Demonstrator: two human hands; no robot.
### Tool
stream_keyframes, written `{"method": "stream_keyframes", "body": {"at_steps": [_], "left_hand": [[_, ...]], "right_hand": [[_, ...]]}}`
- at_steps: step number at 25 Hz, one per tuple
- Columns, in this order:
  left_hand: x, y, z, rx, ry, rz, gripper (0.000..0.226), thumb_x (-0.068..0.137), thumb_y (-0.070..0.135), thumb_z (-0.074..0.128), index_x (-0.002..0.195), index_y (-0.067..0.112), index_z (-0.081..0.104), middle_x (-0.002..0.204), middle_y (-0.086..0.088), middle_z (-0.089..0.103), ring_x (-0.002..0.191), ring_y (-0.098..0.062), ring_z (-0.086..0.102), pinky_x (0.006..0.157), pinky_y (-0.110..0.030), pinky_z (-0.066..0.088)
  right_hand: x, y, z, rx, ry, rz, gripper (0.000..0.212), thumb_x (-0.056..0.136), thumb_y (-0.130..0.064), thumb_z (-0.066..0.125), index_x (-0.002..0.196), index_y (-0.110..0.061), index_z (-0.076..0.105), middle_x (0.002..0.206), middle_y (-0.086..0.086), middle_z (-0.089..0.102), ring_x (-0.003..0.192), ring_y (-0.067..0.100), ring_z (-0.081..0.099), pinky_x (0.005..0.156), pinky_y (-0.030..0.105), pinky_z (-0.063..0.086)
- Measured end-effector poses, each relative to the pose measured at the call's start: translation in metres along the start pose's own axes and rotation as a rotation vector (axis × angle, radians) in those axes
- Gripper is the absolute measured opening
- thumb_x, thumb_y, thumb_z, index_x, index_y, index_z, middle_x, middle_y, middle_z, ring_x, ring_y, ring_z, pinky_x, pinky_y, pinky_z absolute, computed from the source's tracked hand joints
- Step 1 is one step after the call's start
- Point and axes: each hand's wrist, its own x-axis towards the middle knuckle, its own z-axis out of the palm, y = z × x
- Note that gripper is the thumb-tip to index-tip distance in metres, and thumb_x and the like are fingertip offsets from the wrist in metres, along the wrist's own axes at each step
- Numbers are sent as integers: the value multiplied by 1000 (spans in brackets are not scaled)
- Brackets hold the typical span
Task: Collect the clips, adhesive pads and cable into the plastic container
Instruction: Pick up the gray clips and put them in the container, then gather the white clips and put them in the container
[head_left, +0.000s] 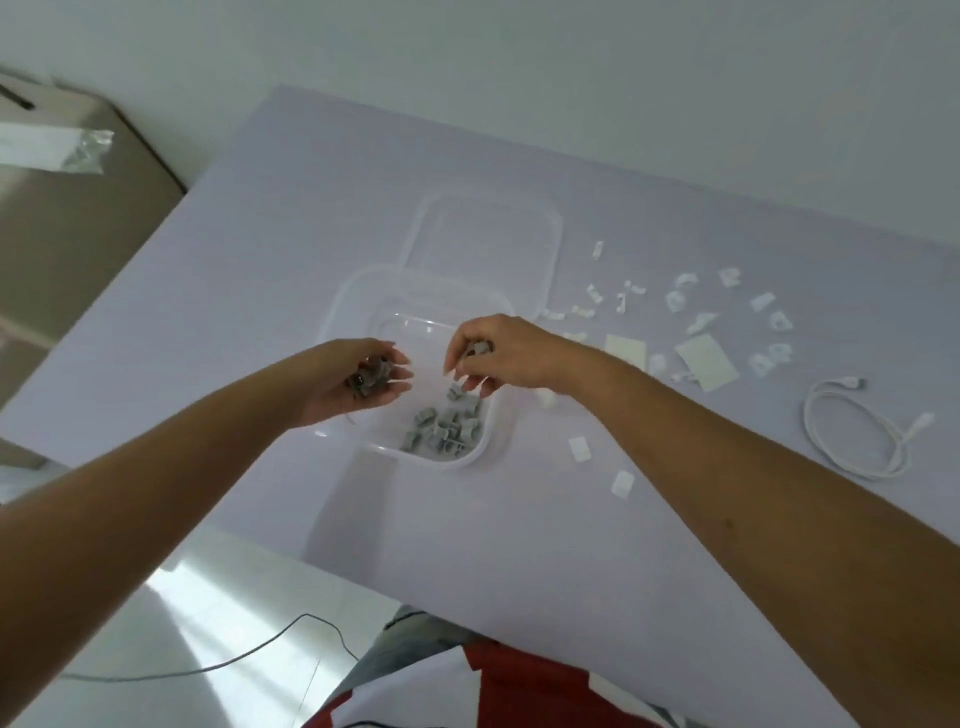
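Grey clips (444, 423) are piling in the near corner of the clear container (358, 291) mid-bench. Left hand (363, 376) is cupping a handful of grey clips over it; right hand (491, 356) is pinching one above. White clips (675, 301), pads (706, 361), coiled cable (857, 431) are lying right.

The container (363, 441) sits mid-worktop (260, 260) with clips (441, 423) in its near right corner. The lid (483, 228) lies just behind it. To the right lie loose clips (727, 306) and pads (706, 361); the cable (857, 431) lies coiled toward the right edge.
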Motion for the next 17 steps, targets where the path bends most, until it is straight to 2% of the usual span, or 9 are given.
{"method": "stream_keyframes", "body": {"at_steps": [2,4,7,10,13,15,17], "left_hand": [[9,-14,-10,149,27,-83,25,97,19,51,99,-3,64,119,-25,62,95,-27,64,84,-32,58],[13,-21,-10,367,17,-89,35,99,27,49,108,-2,65,117,-22,64,96,-23,62,89,-30,54],[11,-20,-4,564,-41,-76,43,98,38,47,119,4,62,113,-11,65,100,-20,62,89,-27,49],[11,-18,-3,583,-62,-118,42,96,40,49,119,7,62,121,-11,64,105,-22,61,96,-33,49],[8,-11,2,680,-45,-87,40,97,38,49,117,7,62,117,-13,67,106,-27,63,91,-34,51],[3,-1,13,757,-3,6,36,98,34,49,115,5,62,110,-14,69,99,-28,66,81,-32,53],[1,11,32,837,72,216,29,97,26,51,110,4,64,102,-15,71,88,-26,68,70,-27,55]], "right_hand": [[15,-2,19,-410,-65,-31,14,87,-3,56,95,-8,67,105,10,62,82,22,66,66,25,57],[20,-1,33,-716,-126,-64,16,86,-6,58,99,-11,67,108,7,60,85,18,58,68,26,48],[20,2,44,-862,-175,-55,20,85,-9,60,104,-13,66,113,7,55,93,21,55,70,27,42],[16,4,48,-860,-138,-53,24,85,-11,62,108,-15,65,116,8,53,98,25,59,75,30,47],[5,6,52,-783,-66,-108,26,87,-12,62,112,-15,65,114,9,58,94,25,61,77,31,50],[-8,10,41,-582,22,-167,24,87,-8,62,110,-12,67,109,9,64,93,22,64,79,29,52],[-29,19,12,-255,188,-172,21,86,-1,60,104,-8,68,100,11,69,87,18,69,79,26,56]]}}
